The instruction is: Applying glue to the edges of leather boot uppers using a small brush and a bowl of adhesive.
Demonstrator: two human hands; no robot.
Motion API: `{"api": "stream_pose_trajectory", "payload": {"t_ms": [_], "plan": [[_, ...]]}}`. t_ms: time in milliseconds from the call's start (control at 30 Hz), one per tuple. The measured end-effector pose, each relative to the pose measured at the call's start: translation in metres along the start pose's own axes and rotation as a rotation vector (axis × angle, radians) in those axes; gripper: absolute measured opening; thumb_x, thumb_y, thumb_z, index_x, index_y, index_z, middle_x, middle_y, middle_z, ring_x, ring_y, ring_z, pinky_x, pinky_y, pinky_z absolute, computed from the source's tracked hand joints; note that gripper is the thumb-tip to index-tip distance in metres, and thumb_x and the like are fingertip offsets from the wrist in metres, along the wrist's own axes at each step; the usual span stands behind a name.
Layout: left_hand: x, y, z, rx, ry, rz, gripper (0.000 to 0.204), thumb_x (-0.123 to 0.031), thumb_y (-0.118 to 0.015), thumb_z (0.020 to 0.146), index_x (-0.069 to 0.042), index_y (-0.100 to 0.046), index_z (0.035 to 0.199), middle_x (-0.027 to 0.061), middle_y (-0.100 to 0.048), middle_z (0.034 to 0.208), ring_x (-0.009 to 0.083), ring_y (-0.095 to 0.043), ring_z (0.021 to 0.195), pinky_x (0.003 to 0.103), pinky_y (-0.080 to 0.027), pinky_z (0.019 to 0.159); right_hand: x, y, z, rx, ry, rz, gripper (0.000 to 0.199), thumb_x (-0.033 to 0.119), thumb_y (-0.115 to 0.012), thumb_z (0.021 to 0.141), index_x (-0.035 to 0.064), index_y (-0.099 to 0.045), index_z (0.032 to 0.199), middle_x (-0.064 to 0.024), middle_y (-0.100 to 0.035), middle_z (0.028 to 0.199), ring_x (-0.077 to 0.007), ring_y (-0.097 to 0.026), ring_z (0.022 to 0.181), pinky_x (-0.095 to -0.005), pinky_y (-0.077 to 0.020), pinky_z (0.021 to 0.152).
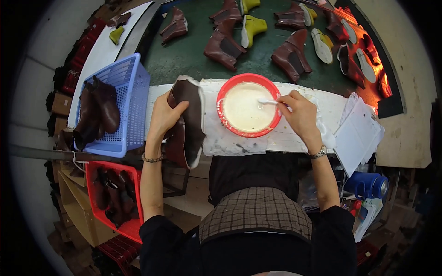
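Note:
My left hand [164, 114] is closed around a dark brown boot upper [193, 115], its thumb pressed on the broad dark face, which has a pale edge. The piece stands at the left end of a white work surface [235, 146] and hangs past its front edge. Between my hands sits a red bowl [249, 135] of cream-coloured liquid [241, 103]. My right hand [300, 114] pinches a small white-handled brush [268, 101] over the bowl's right rim. The brush's tip reaches into the liquid.
Brown boots [224, 45] and yellow-green shoe pieces [252, 30] lie on a green belt [193, 60] beyond, under an orange glow at right. A blue basket [133, 101] and a red crate [133, 227] hold boots at left. Papers [357, 138] and a blue flask [366, 185] are at right.

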State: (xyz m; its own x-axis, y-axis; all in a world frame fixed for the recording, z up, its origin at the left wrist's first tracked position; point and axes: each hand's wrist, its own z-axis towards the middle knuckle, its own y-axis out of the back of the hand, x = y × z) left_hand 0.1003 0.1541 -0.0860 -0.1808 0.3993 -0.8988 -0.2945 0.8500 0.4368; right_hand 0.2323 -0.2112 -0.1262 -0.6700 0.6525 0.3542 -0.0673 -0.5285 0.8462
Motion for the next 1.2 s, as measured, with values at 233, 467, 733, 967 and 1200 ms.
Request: {"api": "stream_pose_trajectory", "payload": {"t_ms": [233,467,733,967,1200], "plan": [[-0.081,-0.004,-0.017,0.531,0.285,0.111,0.036,-0.012,-0.086,0.08,0.002,-0.073,0.111,-0.0001,-0.073,0.086,0.0057,-0.062,0.07,0.024,-0.048,0.058,0.027,0.032,0.043,-0.039,0.046,0.614,0.014,0.019,-0.084,0.082,0.0118,-0.079,0.093,0.0005,-0.068,0.086,-0.015,-0.061,0.071,-0.0324,-0.0463,0.068],[-0.085,-0.021,-0.017,0.464,0.176,-0.135,0.034,-0.012,-0.084,0.081,0.002,-0.074,0.11,0.0036,-0.074,0.083,0.0066,-0.062,0.065,0.024,-0.046,0.053,0.029,0.028,0.059,-0.046,0.319,0.563,0.011,0.019,-0.084,0.083,0.0126,-0.08,0.092,0.0037,-0.068,0.089,-0.01,-0.061,0.083,-0.0304,-0.0351,0.087],[-0.089,-0.021,-0.017,0.016,-0.022,-0.218,0.023,-0.011,-0.08,0.087,0.003,-0.075,0.105,0.0035,-0.076,0.087,0.0098,-0.066,0.07,0.028,-0.053,0.064,0.056,0.011,0.023,-0.065,0.199,0.555,0.013,0.013,-0.085,0.081,0.0104,-0.08,0.092,0.0006,-0.068,0.088,-0.0126,-0.06,0.085,-0.0308,-0.0376,0.086],[-0.047,-0.002,0.026,-0.197,-0.151,0.104,0.052,-0.02,-0.083,0.083,0.003,-0.066,0.126,0.0156,-0.076,0.11,0.0177,-0.071,0.097,0.034,-0.056,0.082,0.023,0.015,0.021,-0.029,-0.11,0.487,0.016,0.024,-0.081,0.086,0.011,-0.08,0.095,-0.006,-0.07,0.091,-0.0264,-0.068,0.072,-0.0422,-0.052,0.062],[0.059,-0.003,-0.01,0.012,-0.024,0.539,0.141,-0.044,-0.099,0.058,-0.006,-0.014,0.164,0.0266,-0.051,0.148,0.0443,-0.054,0.132,0.058,-0.042,0.108,0.01,0.006,0.012,0.004,-0.02,-0.06,0.015,0.025,-0.079,0.084,0.0103,-0.078,0.086,-0.0047,-0.067,0.081,-0.0273,-0.068,0.074,-0.0417,-0.0514,0.063]]}}
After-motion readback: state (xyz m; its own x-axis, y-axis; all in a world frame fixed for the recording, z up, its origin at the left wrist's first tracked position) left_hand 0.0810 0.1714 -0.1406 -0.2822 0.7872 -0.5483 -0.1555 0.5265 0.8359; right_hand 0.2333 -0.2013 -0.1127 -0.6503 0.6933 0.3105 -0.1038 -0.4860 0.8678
